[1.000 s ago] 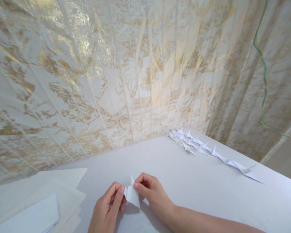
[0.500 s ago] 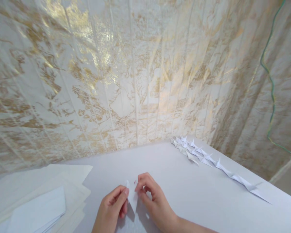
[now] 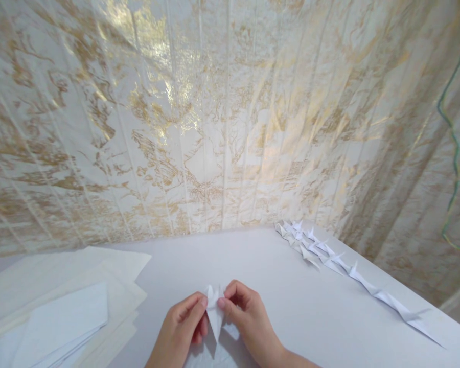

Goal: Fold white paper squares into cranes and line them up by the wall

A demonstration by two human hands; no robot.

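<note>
A small folded white paper piece [image 3: 215, 318], narrowing to a point at the bottom, is held upright just above the table. My left hand [image 3: 184, 323] pinches its left edge between thumb and fingers. On the opposite edge, my right hand [image 3: 249, 319] grips it with thumb and forefinger. Two short tips of the paper stick up between the hands. Its shadow falls on the white table [image 3: 180, 266] below.
Folded paper cranes [image 3: 322, 250] lie in rows along the right edge of the table. At the left are spread cream paper sheets [image 3: 126, 268] with a stack of white paper [image 3: 71, 317] on top. A gold-patterned curtain [image 3: 199, 128] hangs behind, and a green cord [image 3: 453, 133] dangles at right.
My right thumb and forefinger have closed on the paper's right side, and its upper part now shows two separate tips. The view has shifted slightly left.
</note>
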